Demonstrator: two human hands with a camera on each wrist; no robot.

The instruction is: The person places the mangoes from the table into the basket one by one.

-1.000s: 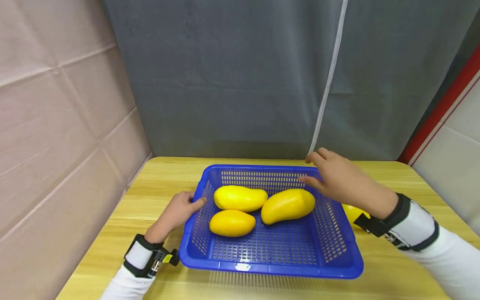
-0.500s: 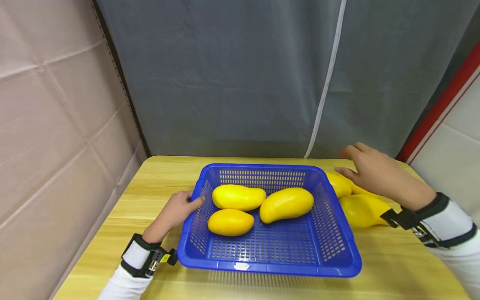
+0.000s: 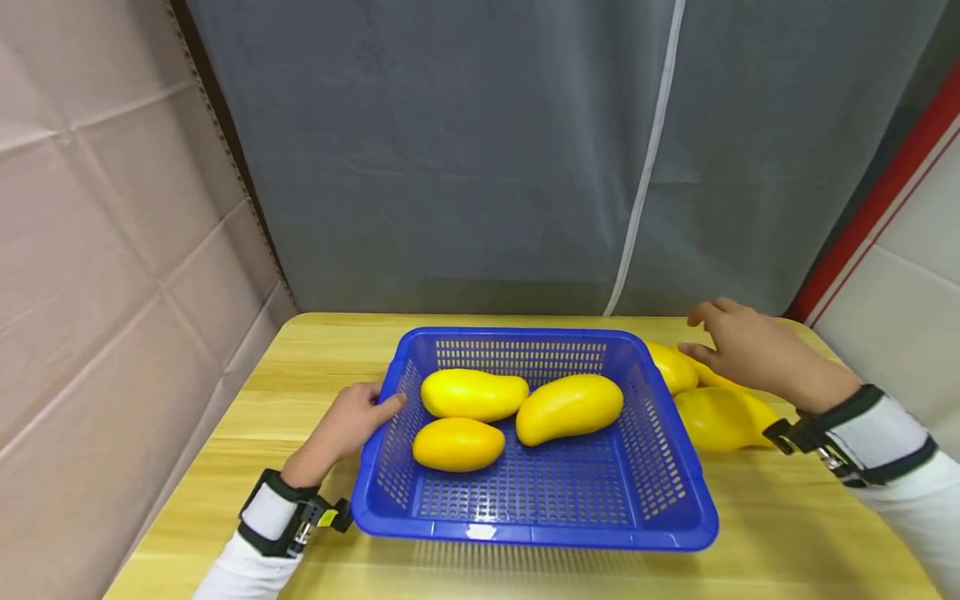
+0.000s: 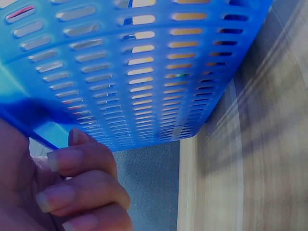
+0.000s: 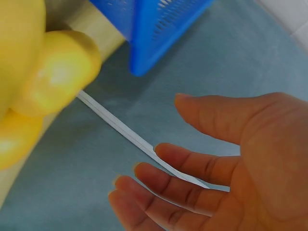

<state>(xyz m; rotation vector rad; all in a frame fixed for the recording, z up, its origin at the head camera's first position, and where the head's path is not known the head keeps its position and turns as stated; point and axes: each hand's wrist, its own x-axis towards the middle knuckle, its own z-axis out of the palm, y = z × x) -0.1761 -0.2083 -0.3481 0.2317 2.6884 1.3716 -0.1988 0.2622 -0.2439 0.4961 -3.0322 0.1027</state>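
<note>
A blue plastic basket (image 3: 555, 534) with slotted walls is at the middle of the table. Three yellow mangoes lie inside it: one mango (image 3: 474, 395) at the back left, a smaller one in front, another to the right. My left hand (image 3: 348, 427) grips the basket's left rim, thumb over the edge and fingers (image 4: 89, 178) curled outside the wall. To the right of the basket, my right hand (image 3: 765, 354) hovers above more mangoes, including a large mango (image 3: 716, 419). Its fingers are loosely bent and hold nothing, as the right wrist view shows; part of the pile is hidden beneath it.
The wooden table (image 3: 300, 367) has a grey curtain (image 3: 450, 167) along its far edge. A pale cloth wall (image 3: 97, 292) stands at the left, and a white panel with a red strip (image 3: 877, 200) at the right.
My right hand has moved from above the basket's right side out to the mangoes on the right, then lowered slightly. The left hand stays on the rim, and the view has shifted a little.
</note>
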